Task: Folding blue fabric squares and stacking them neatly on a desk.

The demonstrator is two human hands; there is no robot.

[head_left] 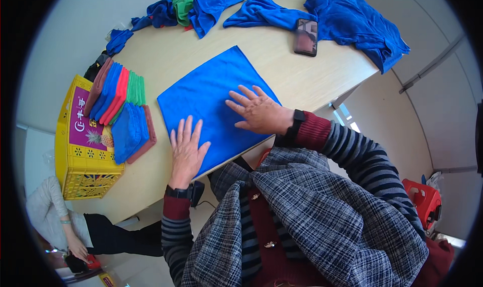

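A blue cloth (pixel 214 93) lies spread flat on the table, its near edge along the table's front edge. On its left part rests my left hand (pixel 188 148), palm down with the fingers apart. My right hand (pixel 256 109) lies on the right part of the same cloth, also flat with fingers spread. Neither hand grips anything. To the left stand stacks of folded cloths: one of brown, blue, red and green cloths (pixel 119 93), and a shorter one topped by a blue folded cloth (pixel 127 136).
A yellow plastic crate (pixel 90 158) stands at the left table edge. Loose blue cloths (pixel 352 22) and a pile of blue, green and red ones (pixel 188 7) lie at the back. A phone (pixel 306 37) leans there. Another person (pixel 60 221) is at lower left; a red case (pixel 422 201) is at right.
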